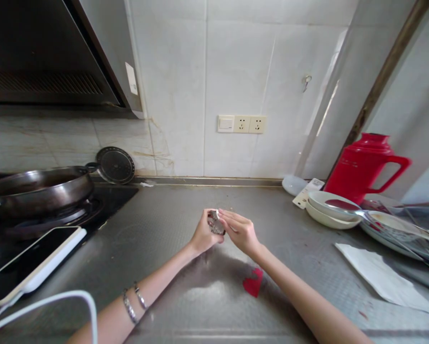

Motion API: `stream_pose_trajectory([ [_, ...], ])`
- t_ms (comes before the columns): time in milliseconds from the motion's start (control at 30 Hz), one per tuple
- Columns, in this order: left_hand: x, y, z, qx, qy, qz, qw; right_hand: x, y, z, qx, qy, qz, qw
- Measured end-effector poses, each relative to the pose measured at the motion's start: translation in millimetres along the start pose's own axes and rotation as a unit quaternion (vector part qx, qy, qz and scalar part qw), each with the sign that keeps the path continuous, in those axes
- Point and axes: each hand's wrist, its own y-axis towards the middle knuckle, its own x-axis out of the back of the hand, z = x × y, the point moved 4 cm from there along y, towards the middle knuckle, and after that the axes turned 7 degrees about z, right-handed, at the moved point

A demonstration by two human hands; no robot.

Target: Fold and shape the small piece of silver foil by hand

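Observation:
Above the middle of the steel counter point(171, 291), both hands meet around a small shiny object point(217, 226), clear or silvery with dark patches; its kind is hard to make out. My left hand point(203, 234) is closed round its left side, thumb underneath. From the right, my right hand point(240, 230) presses its fingers together at the object's top edge. A small white bit point(217, 213) shows at those fingertips, perhaps paper. On the counter below my right wrist lies a torn red piece point(253, 283).
At left, a steel pan point(65, 188) sits on the black stove, with a phone on a white power bank point(52, 260) and its cable in front. At right are stacked bowls point(331, 217), a red thermos jug point(359, 167), dishes and a white paper towel point(382, 274).

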Motion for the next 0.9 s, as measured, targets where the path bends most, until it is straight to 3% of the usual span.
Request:
stream_pose_trajectory([
  [167,-1.6,0,-1,-0.026,0.011,0.003,1.0,-2,-2,10,0.102,-0.022,0.066,0.992],
  [400,-1.1,0,-1,0.016,-0.02,-0.009,1.0,-1,2,-1,-0.021,0.039,0.009,0.999],
  [467,-0.7,0,-2,0.024,-0.023,-0.016,0.999,-1,1,-2,-0.029,0.038,0.001,0.999],
  [667,-1.5,1,-2,0.019,-0.034,-0.007,0.999,-1,-1,9,0.1,-0.012,0.045,0.994],
  [733,-1.3,1,0,0.02,-0.036,-0.007,0.999,-1,-2,10,0.114,-0.015,0.058,0.992],
  [900,0.2,1,-2,0.032,-0.024,-0.019,0.999,0,1,-3,-0.011,0.036,0.01,0.999],
])
